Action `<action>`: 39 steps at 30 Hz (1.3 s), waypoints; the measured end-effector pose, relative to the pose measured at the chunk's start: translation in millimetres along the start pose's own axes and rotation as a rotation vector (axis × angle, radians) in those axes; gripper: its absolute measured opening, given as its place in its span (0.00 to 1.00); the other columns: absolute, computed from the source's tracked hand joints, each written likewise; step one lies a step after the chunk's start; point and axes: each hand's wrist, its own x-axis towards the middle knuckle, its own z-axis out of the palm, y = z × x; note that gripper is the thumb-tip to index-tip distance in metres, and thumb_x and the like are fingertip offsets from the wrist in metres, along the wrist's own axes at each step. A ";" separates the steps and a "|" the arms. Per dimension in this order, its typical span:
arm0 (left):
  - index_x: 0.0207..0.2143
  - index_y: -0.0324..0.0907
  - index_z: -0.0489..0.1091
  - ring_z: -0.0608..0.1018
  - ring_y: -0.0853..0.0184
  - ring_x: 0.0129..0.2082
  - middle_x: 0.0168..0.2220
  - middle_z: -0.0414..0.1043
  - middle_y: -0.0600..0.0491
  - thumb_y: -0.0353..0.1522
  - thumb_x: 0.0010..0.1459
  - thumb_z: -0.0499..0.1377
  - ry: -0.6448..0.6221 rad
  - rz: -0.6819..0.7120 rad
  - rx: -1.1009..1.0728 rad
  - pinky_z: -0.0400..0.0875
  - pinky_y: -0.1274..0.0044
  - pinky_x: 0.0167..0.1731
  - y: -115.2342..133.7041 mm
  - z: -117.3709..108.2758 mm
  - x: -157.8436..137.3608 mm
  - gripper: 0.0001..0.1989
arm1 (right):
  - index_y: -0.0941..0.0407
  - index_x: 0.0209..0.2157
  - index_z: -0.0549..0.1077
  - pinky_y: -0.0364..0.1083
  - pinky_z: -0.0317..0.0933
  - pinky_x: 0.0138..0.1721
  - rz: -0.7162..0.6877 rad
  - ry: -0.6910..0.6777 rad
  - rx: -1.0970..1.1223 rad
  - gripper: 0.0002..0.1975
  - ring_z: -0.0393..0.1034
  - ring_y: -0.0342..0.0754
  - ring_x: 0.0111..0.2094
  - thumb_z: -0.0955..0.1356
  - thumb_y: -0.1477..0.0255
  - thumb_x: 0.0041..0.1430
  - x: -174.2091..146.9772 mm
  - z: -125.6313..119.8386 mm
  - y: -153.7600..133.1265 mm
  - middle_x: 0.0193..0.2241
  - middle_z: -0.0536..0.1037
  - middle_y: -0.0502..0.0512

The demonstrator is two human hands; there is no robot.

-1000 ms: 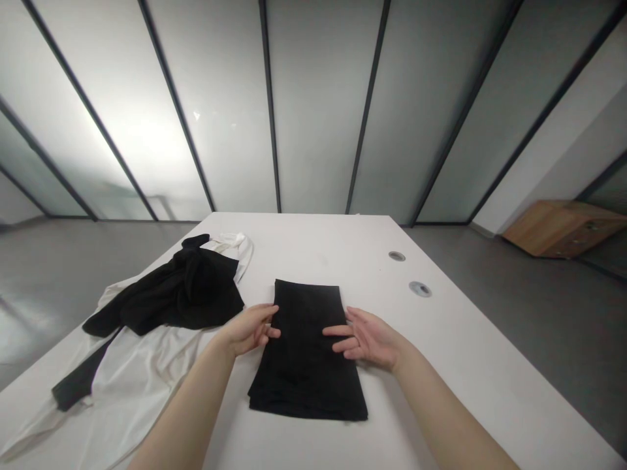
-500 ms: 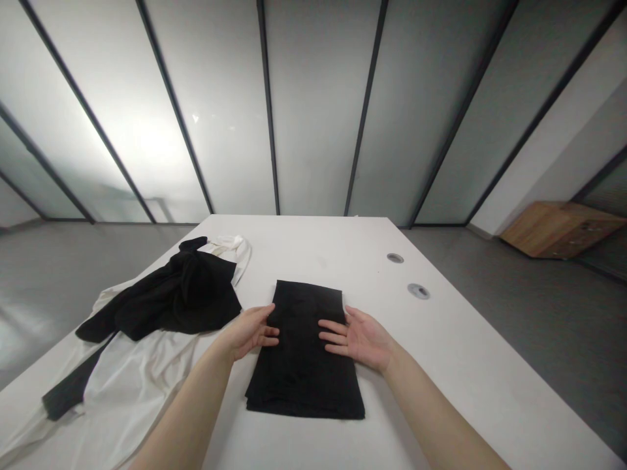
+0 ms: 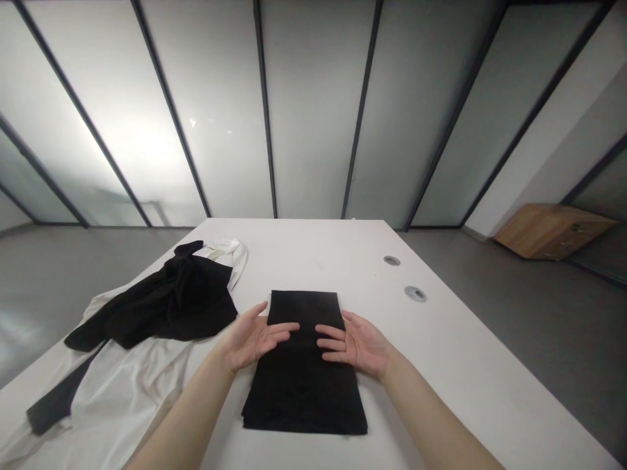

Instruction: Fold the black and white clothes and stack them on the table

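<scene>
A black garment (image 3: 304, 398), folded into a flat, long rectangle, lies on the white table in front of me. Over its left edge is my left hand (image 3: 255, 338), palm turned up and inward, fingers stretched across the cloth. My right hand (image 3: 360, 343) mirrors it at the right edge, with its fingers spread over the fabric. Neither hand grips anything; whether the fingers touch the cloth I cannot tell. The kind of garment does not show from its folded form.
On the table's (image 3: 313, 254) left side, a crumpled black garment (image 3: 171, 300) rests on white clothing (image 3: 130, 385). Two round cable grommets (image 3: 415, 294) are set into the table at the right. A wooden cabinet (image 3: 553, 230) stands on the floor beyond, near frosted glass panels (image 3: 313, 111).
My left hand has turned its palm further up and reached farther over the folded garment. The right hand has barely moved. The view has shifted slightly.
</scene>
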 end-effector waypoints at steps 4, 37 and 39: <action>0.72 0.39 0.46 0.82 0.46 0.53 0.62 0.69 0.27 0.42 0.70 0.55 0.167 0.083 -0.046 0.80 0.61 0.46 -13.0 -3.0 21.1 0.35 | 0.50 0.71 0.46 0.61 0.72 0.51 -0.047 0.075 0.065 0.29 0.81 0.56 0.50 0.59 0.59 0.75 6.0 -0.6 3.5 0.61 0.74 0.70; 0.21 0.43 0.73 0.79 0.56 0.37 0.28 0.77 0.50 0.49 0.51 0.71 0.557 0.687 0.994 0.72 0.74 0.34 -15.4 -7.4 18.3 0.21 | 0.54 0.33 0.79 0.53 0.70 0.49 -0.723 0.561 -1.028 0.12 0.75 0.61 0.50 0.75 0.60 0.60 -1.8 3.0 7.5 0.39 0.82 0.61; 0.27 0.43 0.78 0.80 0.52 0.44 0.36 0.81 0.47 0.48 0.52 0.70 0.502 0.736 0.902 0.74 0.71 0.41 -18.0 -1.2 18.5 0.17 | 0.53 0.38 0.80 0.55 0.66 0.58 -0.816 0.558 -0.942 0.11 0.69 0.62 0.59 0.76 0.61 0.58 -2.3 7.7 9.3 0.49 0.81 0.62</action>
